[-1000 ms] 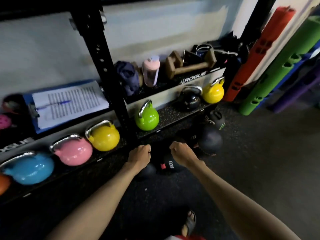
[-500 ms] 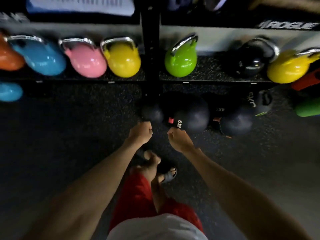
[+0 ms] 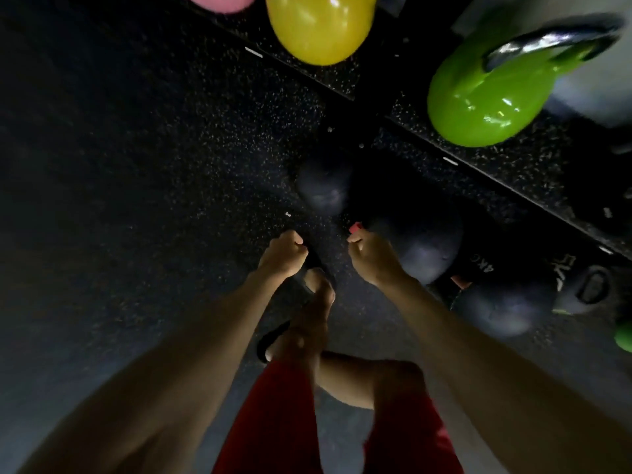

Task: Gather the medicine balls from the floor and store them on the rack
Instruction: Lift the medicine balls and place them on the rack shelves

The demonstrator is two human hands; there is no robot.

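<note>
Three dark medicine balls lie on the black rubber floor beside the rack's bottom shelf (image 3: 506,172): a small one (image 3: 323,189), a larger one (image 3: 427,248) and a third (image 3: 502,309) further right. My left hand (image 3: 282,254) is a closed fist above the floor, just below the small ball and not touching it. My right hand (image 3: 372,258) is also curled shut, its knuckles right against the near-left side of the larger ball. Neither hand holds anything.
A yellow kettlebell (image 3: 319,25), a green kettlebell (image 3: 492,94) and a pink one (image 3: 222,1) sit on the low shelf. A black kettlebell (image 3: 588,289) stands on the floor at right. My sandalled foot (image 3: 307,316) and red shorts (image 3: 273,422) are below my hands.
The view has dropped and tilted closer to the floor, so the shelf now runs diagonally. Both fists have come nearer the balls; the right one now reaches the larger ball.
</note>
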